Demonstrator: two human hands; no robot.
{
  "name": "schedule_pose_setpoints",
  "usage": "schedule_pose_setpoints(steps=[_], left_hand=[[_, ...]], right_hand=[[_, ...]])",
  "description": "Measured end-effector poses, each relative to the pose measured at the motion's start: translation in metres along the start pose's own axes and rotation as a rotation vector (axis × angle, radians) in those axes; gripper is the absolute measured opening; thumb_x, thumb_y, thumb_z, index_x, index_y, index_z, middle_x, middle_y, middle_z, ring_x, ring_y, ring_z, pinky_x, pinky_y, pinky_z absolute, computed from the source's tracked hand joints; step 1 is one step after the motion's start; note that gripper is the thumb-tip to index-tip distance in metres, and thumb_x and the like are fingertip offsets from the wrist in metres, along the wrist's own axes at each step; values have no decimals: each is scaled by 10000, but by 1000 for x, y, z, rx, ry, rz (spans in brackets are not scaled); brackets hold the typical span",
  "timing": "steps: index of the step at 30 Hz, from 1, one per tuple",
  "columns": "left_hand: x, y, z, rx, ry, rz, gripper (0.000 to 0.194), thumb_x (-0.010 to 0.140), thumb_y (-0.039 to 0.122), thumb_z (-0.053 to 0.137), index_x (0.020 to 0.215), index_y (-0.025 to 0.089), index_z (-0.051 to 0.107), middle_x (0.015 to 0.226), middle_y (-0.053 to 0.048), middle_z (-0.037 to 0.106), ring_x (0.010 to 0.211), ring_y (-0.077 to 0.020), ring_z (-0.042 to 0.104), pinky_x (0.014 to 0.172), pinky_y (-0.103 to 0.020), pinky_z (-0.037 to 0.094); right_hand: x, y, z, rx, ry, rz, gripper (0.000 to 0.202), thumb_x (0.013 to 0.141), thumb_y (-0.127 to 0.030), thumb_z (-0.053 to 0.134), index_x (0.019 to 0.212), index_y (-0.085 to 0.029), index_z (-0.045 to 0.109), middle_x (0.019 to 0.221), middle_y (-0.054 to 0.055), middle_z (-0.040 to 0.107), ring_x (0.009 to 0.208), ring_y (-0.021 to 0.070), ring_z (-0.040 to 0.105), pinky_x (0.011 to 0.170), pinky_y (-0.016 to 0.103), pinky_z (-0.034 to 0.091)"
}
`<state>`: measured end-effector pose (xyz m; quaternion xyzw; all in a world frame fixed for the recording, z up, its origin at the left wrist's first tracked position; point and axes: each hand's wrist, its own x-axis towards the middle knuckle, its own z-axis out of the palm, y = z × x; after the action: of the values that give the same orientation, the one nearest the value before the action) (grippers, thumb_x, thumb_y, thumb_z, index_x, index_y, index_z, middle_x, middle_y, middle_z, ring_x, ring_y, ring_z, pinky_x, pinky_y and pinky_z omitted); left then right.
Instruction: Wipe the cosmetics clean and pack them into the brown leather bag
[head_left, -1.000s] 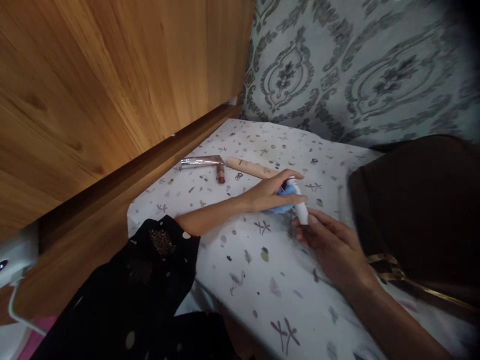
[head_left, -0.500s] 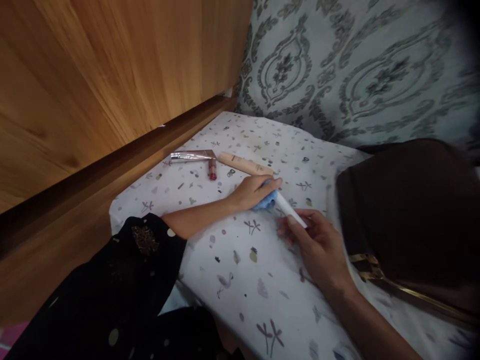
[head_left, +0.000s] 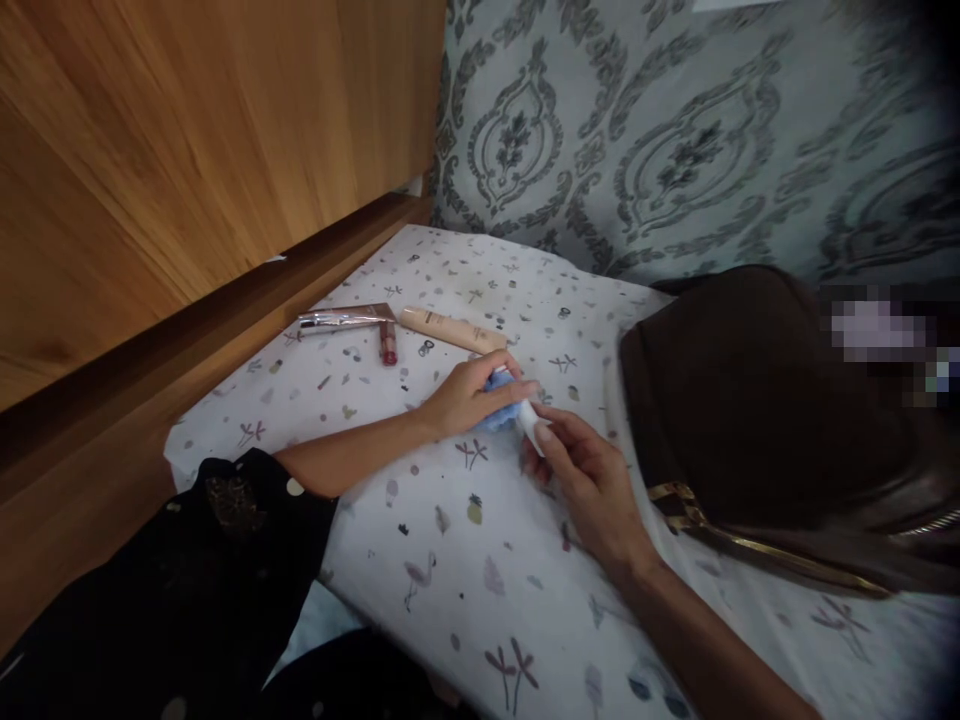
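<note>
My left hand [head_left: 469, 395] is closed round a blue cloth [head_left: 499, 412], which wraps part of a slim white tube [head_left: 532, 428]. The tube's near end sits between the thumb and fingers of my right hand [head_left: 589, 475]. Just beyond my left hand lies a beige tube [head_left: 450, 330] on the patterned white cover. To its left are a shiny rose-coloured tube [head_left: 345, 318] and, touching or close by it, a small lip gloss with a red end [head_left: 388, 342]. My fingers hide the tube's far end.
A dark brown leather bag [head_left: 750, 410] with gold trim stands at the right. Wooden panelling [head_left: 225, 150] rises on the left, and a wall with grey ornamental paper [head_left: 600, 150] is behind. The patterned cover [head_left: 442, 570] spreads beneath my hands.
The view has shifted right, so everything appears further left. My hands have come closer together, and less of the white tube shows between the cloth and my right fingers.
</note>
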<state>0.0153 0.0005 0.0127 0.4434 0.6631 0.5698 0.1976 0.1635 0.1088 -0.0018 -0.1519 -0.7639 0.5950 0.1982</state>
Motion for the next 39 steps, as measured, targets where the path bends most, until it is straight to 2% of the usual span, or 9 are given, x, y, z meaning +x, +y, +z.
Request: schedule_pose_setpoints(steps=[6,14,18,22,27,30,32,35,39], left_hand=[[5,-4,-1,-36,31,19,448,937,557,427,736,179,560,655,23,496,617,-96,445,598,-223,379],[8,-6,-2,-301,-42,-111,509,870,632,519,865,148,677,703,5,582,640,-94,523,616,-216,427],[6,-1,-3,-406,-184,-159,434,743,537,737,899,135,692,785,-7,628,717,-112,566,690,-240,443],[3,4,-3,-345,-360,-151,382,727,391,784,1007,150,686,837,-7,643,768,-126,573,745,-260,441],[4,2,-5,-328,-358,-157,332,743,373,749,959,141,653,788,2,605,729,-121,544,703,-254,428],[6,-1,-7,-307,-307,-121,321,735,373,743,934,153,619,799,10,585,740,-124,534,700,-249,424],[6,-1,-8,-267,-278,-89,300,747,374,730,910,164,592,771,28,552,718,-119,512,680,-241,408],[2,5,-6,-180,-343,-62,256,807,387,673,914,178,571,737,38,529,689,-124,498,659,-242,397],[-6,13,-1,-23,-438,85,185,877,352,599,925,174,593,897,-17,625,874,-166,569,815,-270,430]], right_hand=[[-1,-2,1,-45,-28,-10,370,826,-541,661,911,-181,639,634,3,612,537,124,517,501,247,422],[-1,-4,-1,-106,28,-55,338,829,-517,654,876,-185,697,725,17,597,585,121,477,517,253,411],[-1,-8,-2,-53,2,-23,347,830,-527,659,852,-181,681,638,-2,581,549,120,480,507,255,421],[0,-7,0,130,59,36,381,753,-517,755,903,-196,613,668,5,663,558,139,581,539,273,504],[-1,-4,3,275,62,85,463,644,-497,853,849,-214,549,768,28,732,675,182,696,682,336,590],[-1,-2,1,241,66,96,423,665,-524,833,785,-194,595,777,40,727,721,186,705,737,332,584],[-1,0,-2,212,97,95,400,717,-538,791,771,-185,611,703,27,697,663,159,671,683,290,562],[2,4,-6,238,151,38,359,779,-522,745,815,-193,606,616,-20,616,547,109,562,536,228,481],[6,3,-7,294,158,8,373,768,-503,756,965,-214,624,589,-65,517,471,87,459,432,210,382]])
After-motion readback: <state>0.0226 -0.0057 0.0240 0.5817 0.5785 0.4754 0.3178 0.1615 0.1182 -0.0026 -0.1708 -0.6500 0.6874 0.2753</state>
